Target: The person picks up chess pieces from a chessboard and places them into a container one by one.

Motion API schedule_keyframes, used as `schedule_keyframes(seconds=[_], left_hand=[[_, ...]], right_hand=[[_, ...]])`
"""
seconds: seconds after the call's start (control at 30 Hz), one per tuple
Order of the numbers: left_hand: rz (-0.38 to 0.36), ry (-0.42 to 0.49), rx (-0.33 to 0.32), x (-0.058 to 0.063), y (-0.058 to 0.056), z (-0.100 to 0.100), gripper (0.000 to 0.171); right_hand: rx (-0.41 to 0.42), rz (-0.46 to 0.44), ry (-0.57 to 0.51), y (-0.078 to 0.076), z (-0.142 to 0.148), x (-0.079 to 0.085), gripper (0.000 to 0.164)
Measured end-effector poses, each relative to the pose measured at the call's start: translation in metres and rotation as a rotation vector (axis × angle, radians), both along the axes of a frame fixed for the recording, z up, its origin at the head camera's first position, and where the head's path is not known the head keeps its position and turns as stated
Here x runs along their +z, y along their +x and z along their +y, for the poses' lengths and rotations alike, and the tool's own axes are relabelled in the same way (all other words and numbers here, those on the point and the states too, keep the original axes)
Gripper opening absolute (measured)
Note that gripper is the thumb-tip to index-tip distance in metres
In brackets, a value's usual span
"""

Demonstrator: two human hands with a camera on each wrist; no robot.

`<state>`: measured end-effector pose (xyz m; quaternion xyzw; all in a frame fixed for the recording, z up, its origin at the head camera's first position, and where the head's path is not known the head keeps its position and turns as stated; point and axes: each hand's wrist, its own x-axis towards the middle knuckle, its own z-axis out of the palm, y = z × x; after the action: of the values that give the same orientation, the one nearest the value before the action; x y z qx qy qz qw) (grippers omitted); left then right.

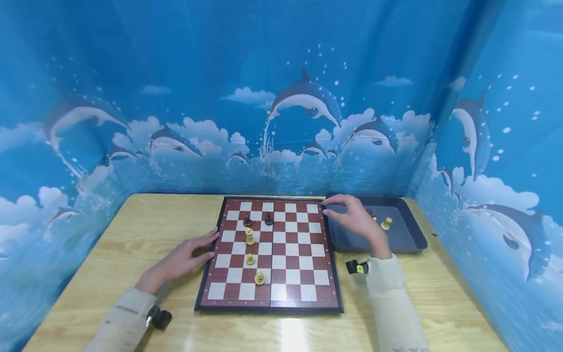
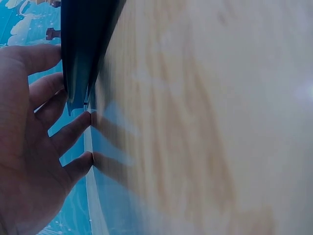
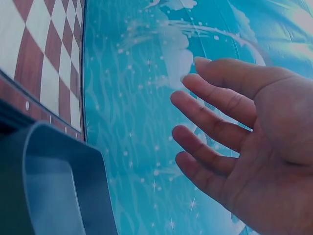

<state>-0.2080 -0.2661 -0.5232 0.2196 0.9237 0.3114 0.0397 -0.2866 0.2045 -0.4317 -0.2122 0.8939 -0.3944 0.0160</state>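
Note:
A red-and-white chessboard (image 1: 290,254) with a dark rim lies on the table. My left hand (image 1: 191,256) rests at its left edge, fingers spread, with fingertips at the rim; in the left wrist view, thumb and fingers are beside the board's dark side (image 2: 80,54). My right hand (image 1: 354,217) hovers over the left part of a dark grey tray (image 1: 404,244), near the board's right edge. Its fingers are loosely bent and nothing is between them. On the board's left half stand two dark chess pieces (image 1: 269,218), a tall cream piece (image 1: 249,236) and two smaller cream pieces (image 1: 259,277).
Inside the tray are a cream chess piece (image 1: 386,223) and a dark one (image 1: 369,211), partly behind the right hand. A blue dolphin curtain (image 1: 281,122) hangs behind and beside the wooden table (image 1: 149,220).

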Motion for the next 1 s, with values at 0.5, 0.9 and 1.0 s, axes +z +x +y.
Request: schedule_keyframes(seconds=[0.5, 0.9, 1.0], left_hand=[[-0.011, -0.018, 0.009, 0.001, 0.001, -0.002, 0.061], [0.006, -0.021, 0.002, 0.002, -0.001, 0.000, 0.061], [0.002, -0.019, 0.006, 0.002, 0.001, 0.000, 0.061]], right_hand=[[0.207, -0.094, 0.017, 0.012, -0.034, 0.002, 0.027], [0.441, -0.156, 0.033, 0.024, -0.071, -0.004, 0.029], [0.489, -0.167, 0.049, 0.029, -0.081, -0.007, 0.030]])
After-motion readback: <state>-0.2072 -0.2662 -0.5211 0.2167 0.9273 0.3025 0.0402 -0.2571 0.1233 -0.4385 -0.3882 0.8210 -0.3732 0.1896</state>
